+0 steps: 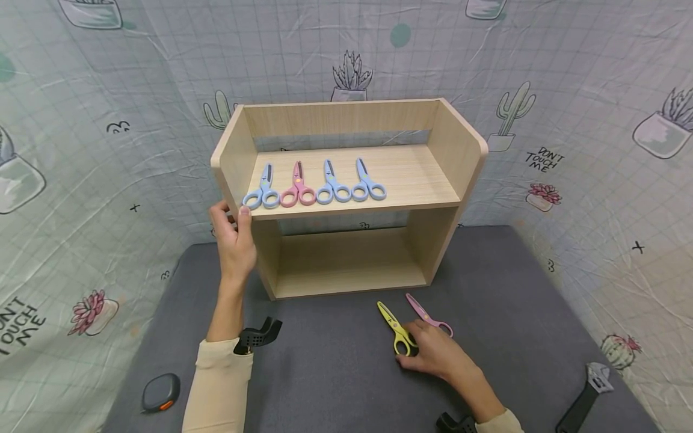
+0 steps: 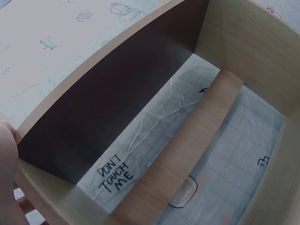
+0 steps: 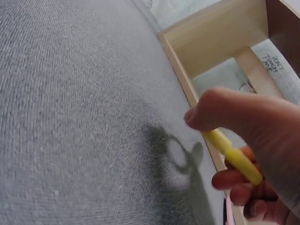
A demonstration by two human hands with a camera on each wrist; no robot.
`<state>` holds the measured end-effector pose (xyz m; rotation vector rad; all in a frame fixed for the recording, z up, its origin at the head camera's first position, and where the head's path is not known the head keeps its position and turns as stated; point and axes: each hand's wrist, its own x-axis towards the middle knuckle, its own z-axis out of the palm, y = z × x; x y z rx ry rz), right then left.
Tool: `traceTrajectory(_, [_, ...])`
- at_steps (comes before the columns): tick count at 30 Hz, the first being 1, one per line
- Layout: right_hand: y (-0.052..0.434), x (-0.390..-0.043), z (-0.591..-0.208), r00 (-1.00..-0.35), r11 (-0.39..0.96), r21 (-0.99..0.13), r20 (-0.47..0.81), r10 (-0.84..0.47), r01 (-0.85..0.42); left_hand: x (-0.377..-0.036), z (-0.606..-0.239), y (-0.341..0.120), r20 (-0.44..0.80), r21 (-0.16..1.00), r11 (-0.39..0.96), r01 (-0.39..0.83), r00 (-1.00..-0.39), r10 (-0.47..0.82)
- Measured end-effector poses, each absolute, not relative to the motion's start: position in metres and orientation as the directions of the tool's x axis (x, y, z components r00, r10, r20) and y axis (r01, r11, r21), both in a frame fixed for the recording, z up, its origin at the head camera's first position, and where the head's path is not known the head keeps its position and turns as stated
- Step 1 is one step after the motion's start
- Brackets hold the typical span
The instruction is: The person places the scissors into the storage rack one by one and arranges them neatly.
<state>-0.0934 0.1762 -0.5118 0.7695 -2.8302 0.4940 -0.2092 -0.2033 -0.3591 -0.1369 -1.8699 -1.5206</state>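
My left hand [image 1: 236, 249] grips the left side of a wooden two-tier shelf [image 1: 460, 144], its thumb on the front edge at the upper board. The left wrist view shows the inside of the shelf's lower compartment. With fingers and thumb, my right hand [image 1: 435, 355] pinches the handles of yellow scissors [image 1: 392, 319] in front of the shelf. The right wrist view shows the yellow handle [image 3: 243, 165] raised above its shadow. Pink scissors [image 1: 425, 311] lie just beyond that hand. On the upper board sit three blue scissors [image 1: 331, 186] and pink scissors [image 1: 298, 187], in a row, blades pointing back.
A dark grey cloth [image 1: 325, 361] covers the table. A black tape measure [image 1: 160, 392] lies at the front left, and an adjustable wrench [image 1: 587, 394] at the front right. Patterned curtain fabric [image 1: 162, 150] surrounds the back and sides.
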Motion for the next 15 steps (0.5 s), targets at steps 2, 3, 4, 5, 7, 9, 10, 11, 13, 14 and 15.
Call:
traceTrajectory(2, [0.176, -0.093, -0.511, -0.837, 0.797, -0.277, 0.29, -0.463, -0.537, -0.209, -0.358, -0.203, 0.572, 0.818, 0.303, 0.488, -0.743, -0.348])
traceTrajectory(3, [0.175, -0.093, -0.51, -0.827, 0.787, -0.281, 0.315, -0.466, -0.55, -0.208, -0.358, -0.203, 0.569, 0.82, 0.304, 0.485, -0.744, -0.35])
traceTrajectory(4, [0.175, -0.094, -0.509, -0.815, 0.775, -0.284, 0.34, -0.469, -0.564, -0.208, -0.358, -0.203, 0.566, 0.823, 0.306, 0.479, -0.745, -0.353])
traceTrajectory(5, [0.175, -0.094, -0.509, -0.8, 0.763, -0.282, 0.368, -0.474, -0.582, -0.208, -0.357, -0.202, 0.562, 0.825, 0.306, 0.475, -0.747, -0.356])
traceTrajectory(7, [0.174, -0.094, -0.506, -0.769, 0.739, -0.276, 0.419, -0.483, -0.615, -0.208, -0.357, -0.202, 0.556, 0.829, 0.305, 0.469, -0.749, -0.36])
traceTrajectory(9, [0.173, -0.095, -0.503, -0.735, 0.714, -0.266, 0.466, -0.493, -0.648, -0.209, -0.357, -0.201, 0.554, 0.831, 0.302, 0.467, -0.75, -0.362])
traceTrajectory(10, [0.173, -0.095, -0.502, -0.718, 0.703, -0.258, 0.487, -0.497, -0.663, -0.209, -0.357, -0.201, 0.553, 0.831, 0.302, 0.467, -0.749, -0.364])
traceTrajectory(11, [0.173, -0.095, -0.5, -0.702, 0.693, -0.252, 0.507, -0.5, -0.676, -0.209, -0.357, -0.201, 0.553, 0.831, 0.301, 0.467, -0.749, -0.364])
traceTrajectory(13, [0.173, -0.096, -0.496, -0.672, 0.675, -0.238, 0.545, -0.501, -0.698, -0.209, -0.357, -0.201, 0.554, 0.831, 0.302, 0.467, -0.749, -0.364])
traceTrajectory(14, [0.173, -0.096, -0.494, -0.656, 0.665, -0.232, 0.564, -0.502, -0.71, -0.209, -0.357, -0.2, 0.555, 0.83, 0.303, 0.469, -0.749, -0.363])
traceTrajectory(15, [0.173, -0.097, -0.492, -0.639, 0.654, -0.228, 0.582, -0.502, -0.721, -0.209, -0.357, -0.201, 0.556, 0.829, 0.304, 0.47, -0.748, -0.361])
